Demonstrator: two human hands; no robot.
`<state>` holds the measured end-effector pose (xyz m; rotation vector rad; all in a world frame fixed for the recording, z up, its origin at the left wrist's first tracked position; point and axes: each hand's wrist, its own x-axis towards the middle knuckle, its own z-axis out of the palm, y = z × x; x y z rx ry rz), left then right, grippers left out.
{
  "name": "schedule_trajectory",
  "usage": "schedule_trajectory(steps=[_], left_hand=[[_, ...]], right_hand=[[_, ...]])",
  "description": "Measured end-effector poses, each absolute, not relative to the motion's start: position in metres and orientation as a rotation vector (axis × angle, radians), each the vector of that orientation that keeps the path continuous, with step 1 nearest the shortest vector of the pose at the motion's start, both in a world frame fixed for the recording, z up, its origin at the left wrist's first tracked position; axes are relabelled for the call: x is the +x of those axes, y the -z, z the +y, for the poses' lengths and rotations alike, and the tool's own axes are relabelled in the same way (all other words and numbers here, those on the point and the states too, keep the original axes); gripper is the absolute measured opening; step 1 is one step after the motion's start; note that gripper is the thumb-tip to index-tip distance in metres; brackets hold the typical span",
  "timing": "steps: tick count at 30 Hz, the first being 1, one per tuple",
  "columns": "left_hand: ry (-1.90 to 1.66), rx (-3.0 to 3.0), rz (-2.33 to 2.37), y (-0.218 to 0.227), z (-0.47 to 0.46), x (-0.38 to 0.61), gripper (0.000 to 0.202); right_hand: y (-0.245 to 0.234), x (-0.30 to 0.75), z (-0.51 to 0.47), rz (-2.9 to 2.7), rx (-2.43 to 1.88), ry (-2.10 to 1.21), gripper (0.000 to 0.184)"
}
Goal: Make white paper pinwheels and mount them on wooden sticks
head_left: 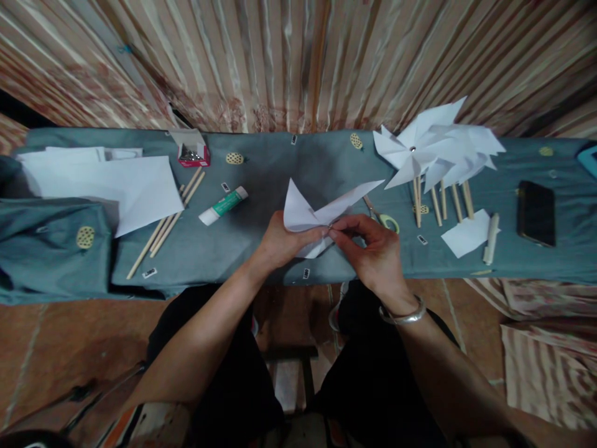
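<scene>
A white paper pinwheel with its blades folded inward is held over the cloth-covered bench. My left hand grips it from the left, thumb pressed at its centre. The fingers of my right hand pinch at that same centre; a tiny shiny thing shows there, too small to make out for certain. Partly behind my right hand lie scissors with pale green handles. To the left is a green and white glue stick.
Several finished pinwheels on sticks lie at the right, near a paper piece, a pen and a phone. At the left are wooden sticks, a small red box of metal pieces and paper sheets.
</scene>
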<state>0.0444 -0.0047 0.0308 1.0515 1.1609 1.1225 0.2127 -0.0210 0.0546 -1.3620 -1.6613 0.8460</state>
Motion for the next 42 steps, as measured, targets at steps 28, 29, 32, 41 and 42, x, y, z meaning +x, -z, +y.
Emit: schedule_trajectory(steps=[28, 29, 32, 41, 42], left_hand=[[-1.182, 0.781, 1.056, -0.026, -0.005, 0.052, 0.038], [-1.173, 0.782, 1.049, -0.025, -0.005, 0.053, 0.039], [-1.143, 0.812, 1.011, -0.022, -0.006, 0.056, 0.045], [-1.076, 0.92, 1.048, -0.024, -0.011, 0.059, 0.048], [-1.071, 0.932, 1.069, -0.025, -0.011, 0.059, 0.049]], right_hand=[[-0.067, 0.246, -0.007, -1.511, -1.295, -0.692, 0.022], [-0.066, 0.249, -0.004, -1.505, -1.275, -0.757, 0.026], [-0.061, 0.252, 0.002, -1.523, -1.218, -1.07, 0.028], [-0.052, 0.242, -0.001, -1.447, -1.242, -1.495, 0.031], [-0.05, 0.243, -0.001, -1.439, -1.245, -1.502, 0.031]])
